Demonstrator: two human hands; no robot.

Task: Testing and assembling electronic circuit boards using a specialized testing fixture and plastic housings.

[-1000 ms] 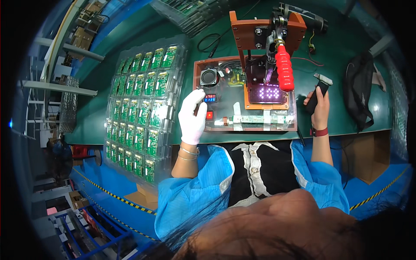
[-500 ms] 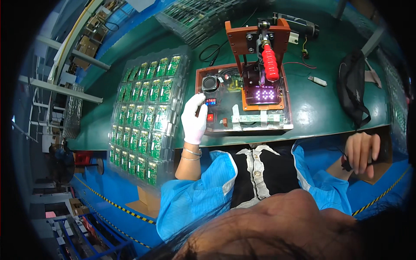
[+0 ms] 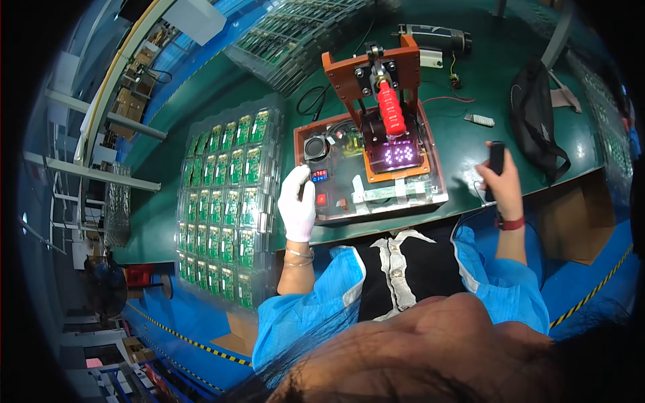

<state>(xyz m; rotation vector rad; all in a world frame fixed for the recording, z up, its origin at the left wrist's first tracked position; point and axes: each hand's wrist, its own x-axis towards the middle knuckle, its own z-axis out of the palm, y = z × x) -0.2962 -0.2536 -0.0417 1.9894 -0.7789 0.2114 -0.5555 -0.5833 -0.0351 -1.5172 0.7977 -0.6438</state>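
Observation:
My left hand (image 3: pixel 296 207), in a white glove, rests at the left edge of a test fixture (image 3: pixel 437 197) with a reddish frame and a clear cover. Its fingers are slightly bent, the thumb apart, beside a small lit meter (image 3: pixel 319 176) and a red switch (image 3: pixel 321 199). Bare, my right hand (image 3: pixel 505 187) grips a slim black handheld device (image 3: pixel 496 160) upright above the table, right of the fixture. An orange press with a red clamp handle (image 3: pixel 390 109) stands on the fixture. Beneath it glows a purple-white display (image 3: pixel 398 156).
Left of the fixture lies a clear tray (image 3: pixel 185 158) of green circuit boards, with more stacked trays (image 3: pixel 295 40) behind. A black bag (image 3: pixel 537 121), a white stick-shaped piece (image 3: pixel 480 120) and a dark cylinder (image 3: pixel 437 39) lie at right and back. A cardboard box (image 3: pixel 578 228) stands below the table edge.
My right hand has come up from below the table's right edge to above the tabletop, with the black device now plainly visible. My left hand stays by the meter. The view has shifted slightly.

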